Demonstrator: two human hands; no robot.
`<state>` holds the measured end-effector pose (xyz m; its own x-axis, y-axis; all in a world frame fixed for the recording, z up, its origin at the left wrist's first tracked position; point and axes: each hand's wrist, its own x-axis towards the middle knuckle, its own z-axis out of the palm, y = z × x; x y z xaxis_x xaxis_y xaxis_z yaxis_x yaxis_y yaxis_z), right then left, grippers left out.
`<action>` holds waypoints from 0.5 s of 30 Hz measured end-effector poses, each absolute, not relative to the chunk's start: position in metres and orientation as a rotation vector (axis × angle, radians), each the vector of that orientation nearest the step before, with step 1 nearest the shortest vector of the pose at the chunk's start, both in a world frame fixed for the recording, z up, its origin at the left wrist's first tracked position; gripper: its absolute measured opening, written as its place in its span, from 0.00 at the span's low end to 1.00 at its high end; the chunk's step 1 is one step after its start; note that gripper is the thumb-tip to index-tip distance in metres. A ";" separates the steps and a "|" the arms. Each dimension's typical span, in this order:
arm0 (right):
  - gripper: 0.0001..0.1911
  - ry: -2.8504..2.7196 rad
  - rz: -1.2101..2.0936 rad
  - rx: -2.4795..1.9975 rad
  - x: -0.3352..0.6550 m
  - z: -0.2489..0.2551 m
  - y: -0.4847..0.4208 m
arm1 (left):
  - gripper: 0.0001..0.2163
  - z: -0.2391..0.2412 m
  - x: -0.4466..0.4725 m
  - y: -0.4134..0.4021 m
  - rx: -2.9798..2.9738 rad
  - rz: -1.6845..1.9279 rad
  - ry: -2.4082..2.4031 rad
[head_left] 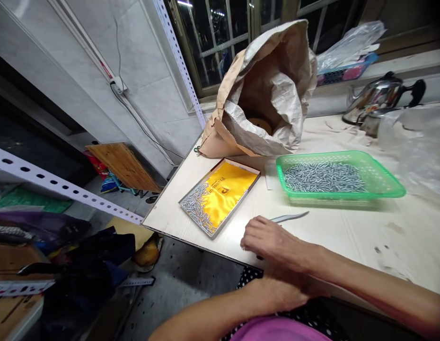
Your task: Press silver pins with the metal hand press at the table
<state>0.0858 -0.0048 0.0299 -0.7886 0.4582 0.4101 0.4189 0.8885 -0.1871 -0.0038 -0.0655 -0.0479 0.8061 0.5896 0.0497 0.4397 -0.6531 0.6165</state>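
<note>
My right hand rests palm down near the front edge of the white table, its fingers curled together and pointing left. What they cover is hidden. Metal tweezers lie just beyond its knuckles. My left hand sits below the table edge under my right wrist, with its fingers hidden. A flat tray lined in yellow lies left of the hands, with several small metal pins heaped at its near-left end. A green plastic basket full of the same pins stands further right.
A large crumpled paper sack stands open at the back of the table. A steel kettle and a clear plastic bag are at the back right. Perforated metal rails and clutter fill the floor to the left.
</note>
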 end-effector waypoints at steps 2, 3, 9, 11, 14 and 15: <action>0.10 -2.425 -0.005 -0.747 0.104 0.047 0.005 | 0.34 -0.038 -0.014 -0.056 2.474 0.364 0.771; 0.10 -2.339 -0.085 -0.826 0.120 0.053 0.013 | 0.34 -0.033 -0.023 -0.047 2.523 0.400 0.815; 0.27 -2.075 -0.518 -1.473 0.248 0.045 0.053 | 0.30 -0.013 -0.124 0.051 2.302 0.575 1.815; 0.33 -2.006 -0.494 -1.598 0.264 0.029 0.047 | 0.31 -0.012 -0.156 0.080 2.146 0.392 2.067; 0.29 -1.980 -0.321 -1.578 0.246 0.005 0.017 | 0.33 -0.015 -0.182 0.104 2.021 0.121 2.264; 0.28 -1.981 -0.266 -1.545 0.233 -0.004 0.004 | 0.34 -0.017 -0.183 0.107 1.994 0.061 2.300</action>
<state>0.2326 0.0037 -0.0039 -0.1370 0.8106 0.5694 0.9319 0.3003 -0.2034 -0.1835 0.1070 -0.0170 -0.1394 0.9891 -0.0472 0.9853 0.1433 0.0934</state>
